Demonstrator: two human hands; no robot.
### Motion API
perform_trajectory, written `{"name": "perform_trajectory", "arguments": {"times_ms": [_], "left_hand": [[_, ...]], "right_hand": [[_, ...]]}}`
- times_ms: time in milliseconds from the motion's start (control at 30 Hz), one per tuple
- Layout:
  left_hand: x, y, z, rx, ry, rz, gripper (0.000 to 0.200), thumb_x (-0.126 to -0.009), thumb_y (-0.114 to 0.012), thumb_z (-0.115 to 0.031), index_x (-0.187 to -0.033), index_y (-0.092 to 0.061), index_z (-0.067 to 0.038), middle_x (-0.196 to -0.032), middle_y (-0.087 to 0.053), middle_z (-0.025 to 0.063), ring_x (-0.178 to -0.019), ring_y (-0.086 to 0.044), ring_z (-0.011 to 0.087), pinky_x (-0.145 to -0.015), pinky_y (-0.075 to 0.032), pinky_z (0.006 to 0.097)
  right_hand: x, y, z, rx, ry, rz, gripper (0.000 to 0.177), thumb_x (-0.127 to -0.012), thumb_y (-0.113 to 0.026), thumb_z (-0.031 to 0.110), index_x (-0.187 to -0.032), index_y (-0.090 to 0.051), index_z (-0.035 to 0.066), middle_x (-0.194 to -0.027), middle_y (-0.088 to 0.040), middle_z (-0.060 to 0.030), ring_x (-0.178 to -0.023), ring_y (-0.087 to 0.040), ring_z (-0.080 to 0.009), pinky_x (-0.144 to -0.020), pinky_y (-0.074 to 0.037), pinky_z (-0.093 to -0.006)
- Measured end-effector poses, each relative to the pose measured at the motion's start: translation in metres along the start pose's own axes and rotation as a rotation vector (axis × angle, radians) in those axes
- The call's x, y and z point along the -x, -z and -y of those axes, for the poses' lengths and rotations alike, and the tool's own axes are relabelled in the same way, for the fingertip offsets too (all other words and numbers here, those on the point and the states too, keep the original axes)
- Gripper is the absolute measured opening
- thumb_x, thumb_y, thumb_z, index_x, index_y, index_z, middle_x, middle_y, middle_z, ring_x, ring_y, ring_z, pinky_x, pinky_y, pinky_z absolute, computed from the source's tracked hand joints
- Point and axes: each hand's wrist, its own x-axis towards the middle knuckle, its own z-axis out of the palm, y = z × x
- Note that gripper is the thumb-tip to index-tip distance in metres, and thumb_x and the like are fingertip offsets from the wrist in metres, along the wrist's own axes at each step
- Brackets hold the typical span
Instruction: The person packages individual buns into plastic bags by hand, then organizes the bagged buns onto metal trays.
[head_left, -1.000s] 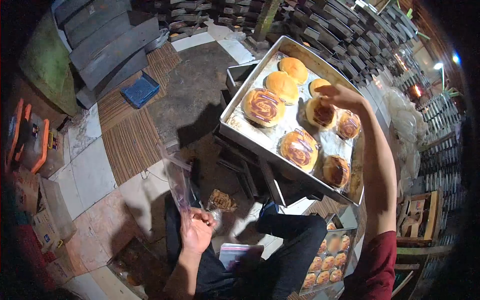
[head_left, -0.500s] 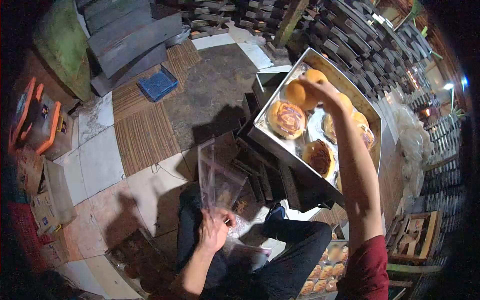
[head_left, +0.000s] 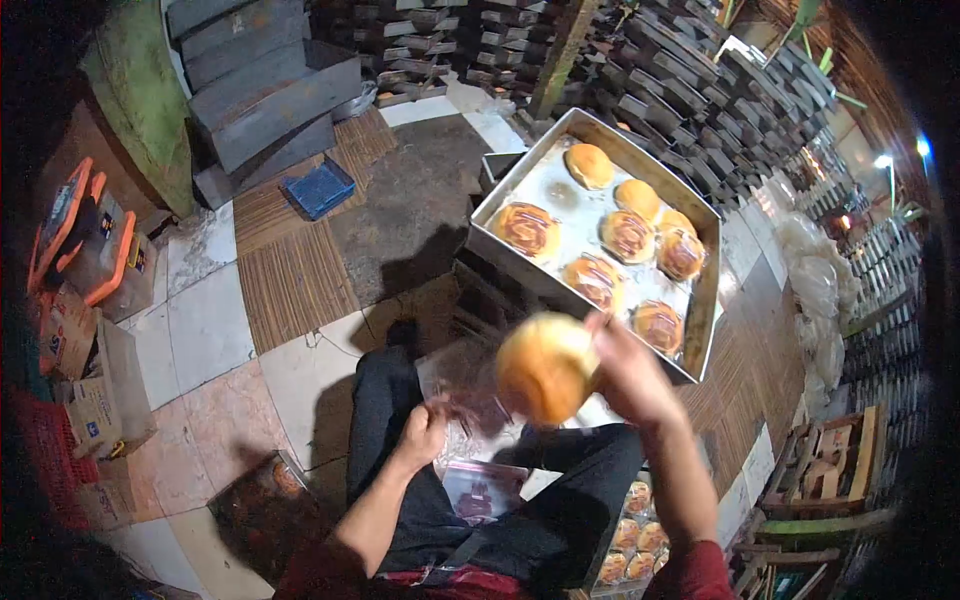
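My right hand (head_left: 632,372) grips a round golden bun (head_left: 547,368), slightly blurred, above my lap. Facing it, my left hand (head_left: 424,436) pinches a clear plastic bag (head_left: 462,388), partly hidden behind the bun. Beyond both hands stands a deep metal tray (head_left: 712,290) holding several buns. Some have brown swirled tops, such as the one at its near left corner (head_left: 527,231); others are plain, like the bun at the far side (head_left: 588,166). A stack of clear plastic packaging (head_left: 484,488) lies between my legs.
Packed buns (head_left: 630,535) sit on the floor by my right leg. A blue basket (head_left: 318,188) and dark stacked trays (head_left: 265,115) stand ahead on the left. Orange-edged containers (head_left: 108,255) and cardboard line the left side. A wooden crate (head_left: 825,460) is on the right.
My right hand has come out of the tray toward me with a bun. The plastic bag in my left hand has tipped lower, and the tray appears slightly lower left in view.
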Motion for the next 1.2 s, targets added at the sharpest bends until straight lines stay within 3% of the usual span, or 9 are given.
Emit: {"name": "perform_trajectory", "arguments": {"times_ms": [100, 267, 333, 500, 600, 733, 833, 967, 1200], "left_hand": [[0.016, -0.021, -0.060, -0.220, 0.123, 0.224, 0.035, -0.085, -0.047, 0.006, -0.119, -0.046, -0.002, -0.105, -0.057, 0.0040, -0.092, -0.055, 0.0132, -0.082, -0.044, 0.0286], [0.057, -0.035, -0.048, -0.536, 0.466, 0.381, 0.023, -0.088, -0.055, -0.014, -0.104, -0.057, 0.002, -0.093, -0.062, 0.0065, -0.090, -0.055, 0.0133, -0.080, -0.044, 0.0267], [0.073, -0.027, -0.046, -0.563, 0.394, 0.107, 0.022, -0.088, -0.054, -0.013, -0.105, -0.057, 0.001, -0.090, -0.063, 0.0078, -0.088, -0.056, 0.0131, -0.080, -0.044, 0.0264], [0.073, -0.015, -0.060, 0.374, 0.502, -0.318, 0.014, -0.090, -0.052, -0.021, -0.091, -0.058, -0.008, -0.081, -0.063, 0.0023, -0.065, -0.060, 0.0130, -0.058, -0.049, 0.0250], [0.069, -0.028, -0.068, 0.320, 0.397, -0.399, 0.015, -0.090, -0.052, -0.021, -0.086, -0.061, -0.009, -0.076, -0.062, 0.0005, -0.063, -0.057, 0.0095, -0.056, -0.046, 0.0240], [0.081, -0.028, -0.046, -0.270, 0.250, -0.396, 0.025, -0.091, -0.052, -0.024, -0.078, -0.062, -0.005, -0.067, -0.059, 0.0015, -0.060, -0.052, 0.0067, -0.053, -0.043, 0.0252], [0.079, -0.033, -0.064, -0.749, 0.144, -0.356, 0.040, -0.092, -0.047, -0.031, -0.075, -0.056, 0.004, -0.057, -0.053, 0.0112, -0.055, -0.049, 0.0114, -0.053, -0.040, 0.0302], [0.089, -0.010, -0.062, -0.850, 0.111, -0.409, 0.043, -0.093, -0.043, -0.035, -0.080, -0.057, 0.004, -0.061, -0.054, 0.0153, -0.057, -0.052, 0.0153, -0.055, -0.041, 0.0322], [0.091, 0.004, -0.063, -0.151, 0.339, -0.188, 0.048, -0.097, -0.024, -0.037, -0.121, -0.048, -0.003, -0.103, -0.061, 0.0121, -0.079, -0.059, 0.0145, -0.071, -0.045, 0.0266]], "right_hand": [[0.066, -0.045, -0.052, 0.011, 0.013, 0.032, 0.034, -0.081, -0.064, 0.015, -0.105, -0.042, 0.004, -0.105, -0.054, -0.0092, -0.095, -0.053, -0.0154, -0.077, -0.048, -0.0313], [0.135, -0.111, -0.193, -0.961, -0.372, 0.055, 0.040, -0.088, -0.054, 0.029, -0.117, -0.044, 0.003, -0.100, -0.057, -0.0097, -0.085, -0.058, -0.0180, -0.070, -0.050, -0.0305], [0.142, -0.109, -0.202, -0.056, -0.179, -0.438, 0.039, -0.091, -0.047, 0.036, -0.109, -0.052, 0.002, -0.092, -0.061, -0.0079, -0.077, -0.059, -0.0186, -0.067, -0.048, -0.0307], [0.148, -0.097, -0.194, 0.393, -0.244, -0.161, 0.033, -0.091, -0.047, 0.029, -0.091, -0.061, -0.001, -0.085, -0.063, -0.0098, -0.070, -0.060, -0.0178, -0.065, -0.045, -0.0282], [0.125, -0.049, -0.224, -0.803, -0.303, -0.099, 0.059, -0.089, -0.039, 0.052, -0.115, -0.050, 0.001, -0.099, -0.060, -0.0116, -0.086, -0.059, -0.0229, -0.076, -0.047, -0.0342], [0.116, -0.058, -0.126, -0.745, -0.158, -0.068, 0.058, -0.089, -0.038, 0.055, -0.105, -0.054, 0.002, -0.092, -0.060, -0.0092, -0.088, -0.057, -0.0202, -0.079, -0.045, -0.0331], [0.099, -0.056, -0.110, 0.154, -0.012, -0.275, 0.019, -0.082, -0.064, 0.015, -0.072, -0.058, 0.001, -0.072, -0.055, 0.0003, -0.062, -0.045, -0.0049, -0.053, -0.036, -0.0200], [0.099, -0.062, -0.100, -0.403, 0.461, -0.381, 0.037, -0.093, -0.045, 0.032, -0.083, -0.056, -0.002, -0.080, -0.058, -0.0106, -0.068, -0.054, -0.0146, -0.063, -0.044, -0.0278], [0.131, -0.099, -0.214, 1.102, 0.040, 0.048, 0.061, -0.077, -0.059, 0.051, -0.104, -0.054, -0.004, -0.093, -0.057, -0.0264, -0.088, -0.056, -0.0414, -0.075, -0.047, -0.0455]]}}
